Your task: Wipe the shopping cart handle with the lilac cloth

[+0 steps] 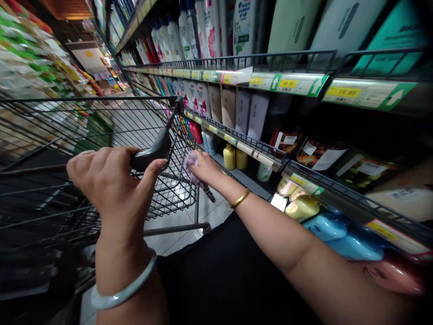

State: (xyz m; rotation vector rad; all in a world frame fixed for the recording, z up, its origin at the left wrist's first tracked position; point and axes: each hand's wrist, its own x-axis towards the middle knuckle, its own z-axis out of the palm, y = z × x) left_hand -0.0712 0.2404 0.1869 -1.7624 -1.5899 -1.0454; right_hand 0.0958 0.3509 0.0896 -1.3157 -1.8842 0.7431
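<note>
Left hand [113, 180] is curled over black cart handle [154, 152]. Farther right, fluffy lilac cloth [191, 163] is clenched by right hand [207, 168].

The left hand [113, 180] covers the section of cart handle [152, 154] beneath its palm. The right hand [205, 168] conceals part of the purple cloth [190, 161]; the fingertips gripping it are not discernible. The cart [178, 104], extending left of the left hand, is cut off by the left edge. Packages [27, 63] beyond that hand are blurred, their print illegible. Above and right of the right hand, the teal bottle [399, 36] is truncated at the top. Price labels [230, 138] nearest that hand are too small to read. The right forearm [270, 225] partly obscures the pink bottle [395, 273].
</note>
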